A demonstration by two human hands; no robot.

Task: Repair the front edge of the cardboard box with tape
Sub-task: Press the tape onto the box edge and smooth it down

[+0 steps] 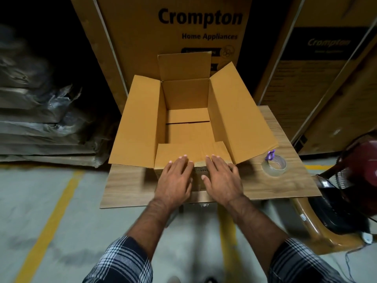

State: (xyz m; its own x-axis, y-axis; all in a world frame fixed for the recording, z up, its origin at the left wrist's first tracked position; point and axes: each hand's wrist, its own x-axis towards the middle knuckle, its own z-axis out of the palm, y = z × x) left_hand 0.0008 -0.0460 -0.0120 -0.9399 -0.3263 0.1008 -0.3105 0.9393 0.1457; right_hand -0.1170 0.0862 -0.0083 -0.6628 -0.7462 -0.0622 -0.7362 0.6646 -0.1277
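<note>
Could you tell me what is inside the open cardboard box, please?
Nothing shows inside the cardboard box: only its bare bottom flaps, with a dark gap between them. The front flap, pressed by the left hand and right hand, hides the near floor.

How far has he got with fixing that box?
Tape seems already laid: a glossy strip covers the front edge of the box. Right now the left hand and right hand lie flat on either side, apparently pressing it down. The tape roll sits aside on the table. Whether more strips are needed, I can't tell.
</note>
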